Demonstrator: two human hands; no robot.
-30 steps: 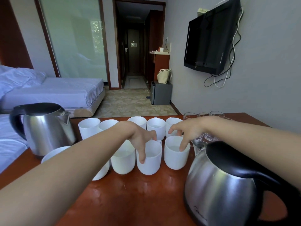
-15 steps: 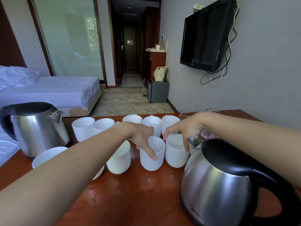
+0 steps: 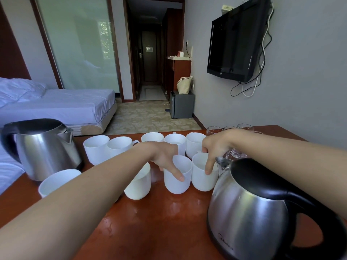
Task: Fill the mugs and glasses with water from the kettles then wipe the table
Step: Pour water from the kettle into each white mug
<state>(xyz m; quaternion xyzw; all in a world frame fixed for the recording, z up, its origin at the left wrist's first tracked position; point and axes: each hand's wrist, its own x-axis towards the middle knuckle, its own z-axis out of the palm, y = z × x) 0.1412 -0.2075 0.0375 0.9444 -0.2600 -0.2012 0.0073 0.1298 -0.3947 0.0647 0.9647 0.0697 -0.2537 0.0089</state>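
Several white mugs stand in two rows on the red-brown table (image 3: 159, 233). My left hand (image 3: 166, 156) grips a front-row mug (image 3: 178, 182), thumb down its front and fingers behind it. My right hand (image 3: 216, 147) pinches the neighbouring mug (image 3: 201, 180) at its rim, one finger down its near side. A steel kettle (image 3: 45, 151) with a black handle stands at the left. A second steel kettle (image 3: 251, 218) stands near right, its spout beside the right mug. Clear glasses (image 3: 244, 127) stand behind my right hand, partly hidden.
Water spots lie on the table in front of the mugs. One more mug (image 3: 56, 182) sits near left, under my forearm. A bed (image 3: 62, 106) is beyond the table's left edge, and a wall with a television (image 3: 236, 40) at right.
Both hands stay on the same two front mugs. The mugs have edged slightly toward the back row, and the view has shifted a little.
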